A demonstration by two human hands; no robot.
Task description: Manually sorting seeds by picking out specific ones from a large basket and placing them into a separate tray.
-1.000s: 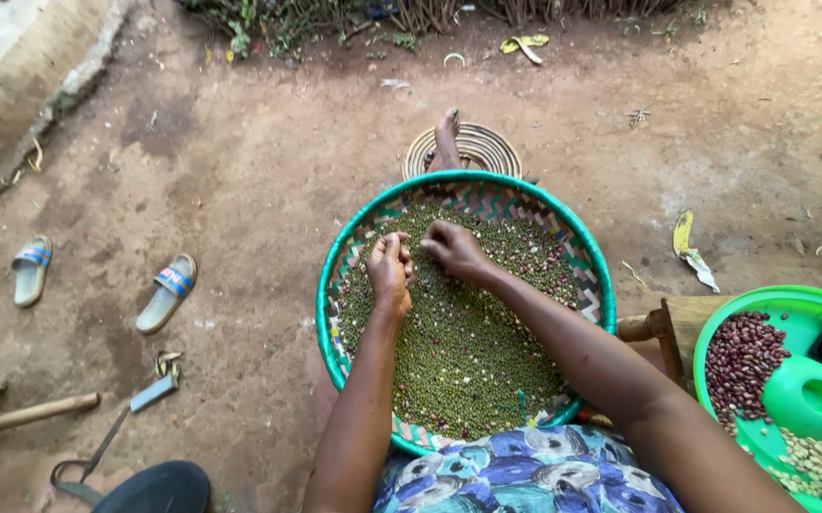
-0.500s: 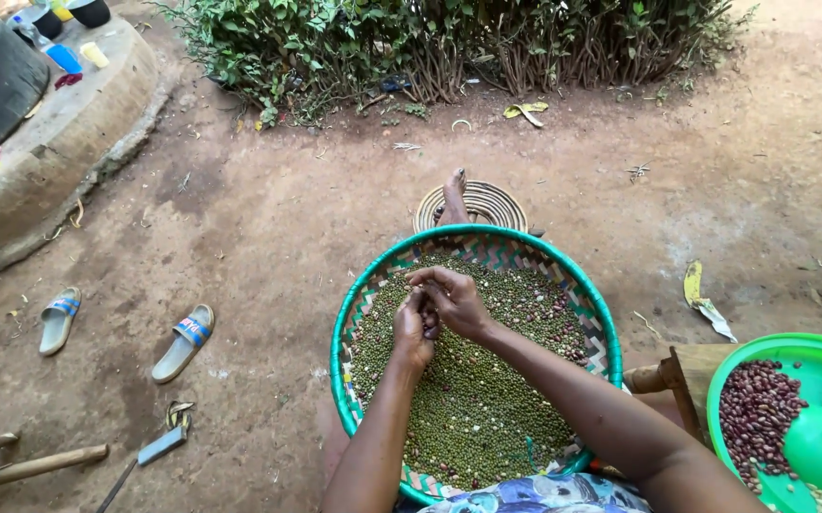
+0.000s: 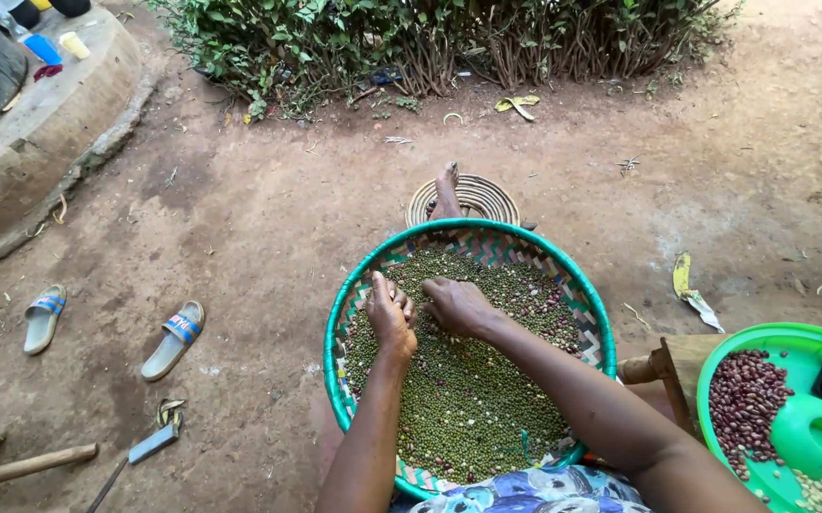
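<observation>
I see 2 bare arms, sleeveless, no rings or bracelets on the left hand (image 3: 391, 316) or right hand (image 3: 457, 306); blue patterned garment (image 3: 525, 492) at lap.

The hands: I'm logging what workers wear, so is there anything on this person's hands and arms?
Both arms are bare to the picture's lower edge, with no sleeves in view. The left hand and right hand carry no gloves; no ring, bracelet or watch shows. Patterned blue cloth lies at the lap.

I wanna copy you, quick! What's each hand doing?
Left hand: fingers curled on the green peas; whether it grips any cannot be told.
Right hand: palm down on them.
</observation>
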